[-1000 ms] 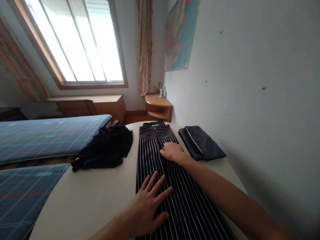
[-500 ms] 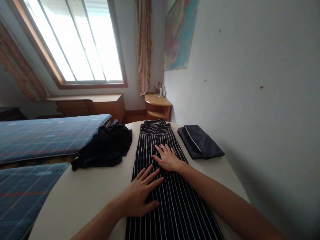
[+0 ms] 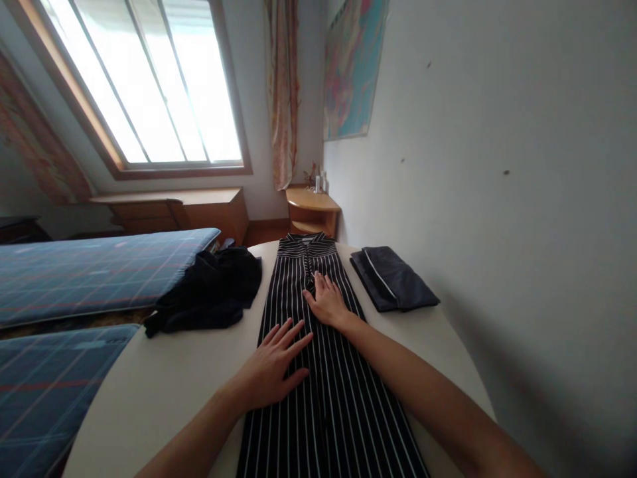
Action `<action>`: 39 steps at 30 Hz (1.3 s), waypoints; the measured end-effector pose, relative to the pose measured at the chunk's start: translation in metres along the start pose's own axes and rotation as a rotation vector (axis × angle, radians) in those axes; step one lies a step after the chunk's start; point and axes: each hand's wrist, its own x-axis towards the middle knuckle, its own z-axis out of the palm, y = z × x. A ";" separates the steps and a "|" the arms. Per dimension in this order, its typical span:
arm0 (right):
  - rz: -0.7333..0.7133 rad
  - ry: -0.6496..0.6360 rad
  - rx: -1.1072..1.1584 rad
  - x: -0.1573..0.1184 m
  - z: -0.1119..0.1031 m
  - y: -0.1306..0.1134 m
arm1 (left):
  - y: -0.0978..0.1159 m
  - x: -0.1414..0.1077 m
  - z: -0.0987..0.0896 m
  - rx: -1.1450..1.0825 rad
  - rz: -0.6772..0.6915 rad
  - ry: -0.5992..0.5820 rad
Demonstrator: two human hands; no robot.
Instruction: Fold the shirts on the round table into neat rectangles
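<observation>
A black garment with white stripes (image 3: 343,392) lies lengthwise on the white round table (image 3: 164,385), its collar at the far edge. My left hand (image 3: 271,368) rests on the garment's left side, fingers spread, holding nothing. Further up, near the front placket, my right hand (image 3: 326,302) lies on the fabric with its fingers extended and nothing held. A folded dark garment (image 3: 398,282) with a pale line sits to the right. Left of the striped garment is a crumpled black garment (image 3: 213,289).
Two blue plaid mattresses (image 3: 99,272) are at the left, close to the table. A wall (image 3: 522,265) runs along the right. Beyond the table stand a small wooden corner shelf (image 3: 313,199) and a long wooden desk (image 3: 213,196) under a window.
Both hands have shifted slightly up and left in the picture, still on the striped garment. The whole view has moved slightly too. The right hand's fingers look closer together.
</observation>
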 end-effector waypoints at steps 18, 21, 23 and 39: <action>-0.380 -0.468 0.108 -0.261 -0.055 0.005 | 0.092 -0.098 -0.017 -0.050 0.113 -0.273; -0.561 -0.376 -0.018 -0.276 -0.043 0.013 | 0.095 -0.110 -0.008 0.014 0.231 -0.196; -0.673 -0.240 -0.129 -0.282 -0.033 0.017 | 0.096 -0.116 -0.005 0.058 0.282 -0.124; -0.705 0.014 -0.219 -0.295 -0.033 0.006 | 0.106 -0.117 -0.007 0.240 0.120 -0.125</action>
